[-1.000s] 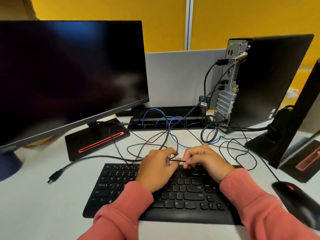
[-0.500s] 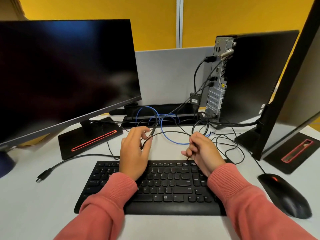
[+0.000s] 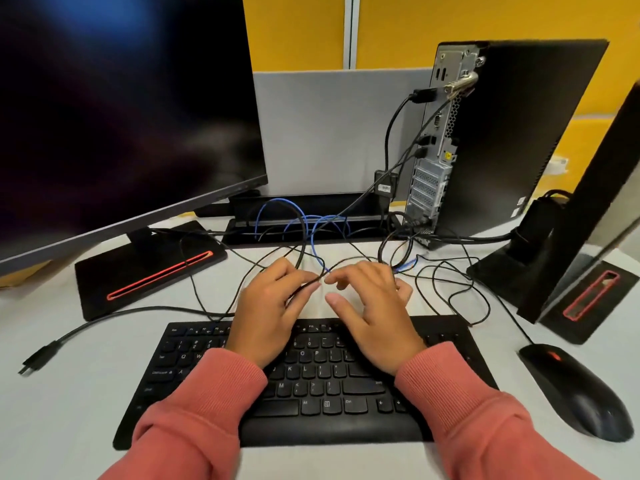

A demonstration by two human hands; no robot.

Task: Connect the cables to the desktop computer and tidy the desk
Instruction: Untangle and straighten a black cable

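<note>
A black desktop computer tower [image 3: 512, 140] stands upper right on the pale tabletop [image 3: 69, 393]. At centre, thin black cables [image 3: 446, 289] lie tangled. The left hand [image 3: 273, 317] pinches one strand; the right hand [image 3: 374, 313] hovers, fingers spread. Tugging could likely tighten knots or unplug connectors.
</note>
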